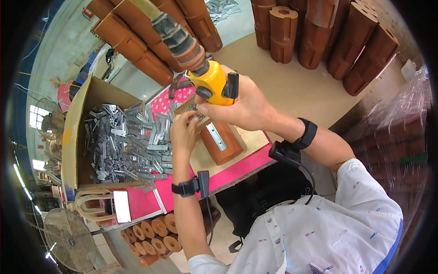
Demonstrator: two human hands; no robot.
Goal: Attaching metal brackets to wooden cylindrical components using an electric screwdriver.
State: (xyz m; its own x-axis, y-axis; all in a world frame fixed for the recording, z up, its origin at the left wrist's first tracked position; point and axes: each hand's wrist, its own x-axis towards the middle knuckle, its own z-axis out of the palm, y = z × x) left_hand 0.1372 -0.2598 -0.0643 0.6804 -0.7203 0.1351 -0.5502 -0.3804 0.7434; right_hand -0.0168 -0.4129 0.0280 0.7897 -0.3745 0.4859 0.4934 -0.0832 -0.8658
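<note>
My right hand (246,102) is wrapped around a yellow power screwdriver (211,84), its dark ribbed rear end pointing up and away to the left. Below it, my left hand (182,130) dips its bent fingers into a small open box (185,106) of loose screws (199,116). Whatever the fingertips pinch is too small to make out. Close to both hands, a reddish-brown wooden block (226,157) lies on the bench with a silver metal plate (216,137) along its top. The plate has holes with screw heads or recesses near its ends.
A large cardboard box (71,132) at left spills metal brackets (137,141) onto the pink bench. A hammer (179,86) lies behind the screw box. Brown wooden cylinders (283,34) stand at the far right; more are stacked far left. A phone (122,205) rests at the near-left edge.
</note>
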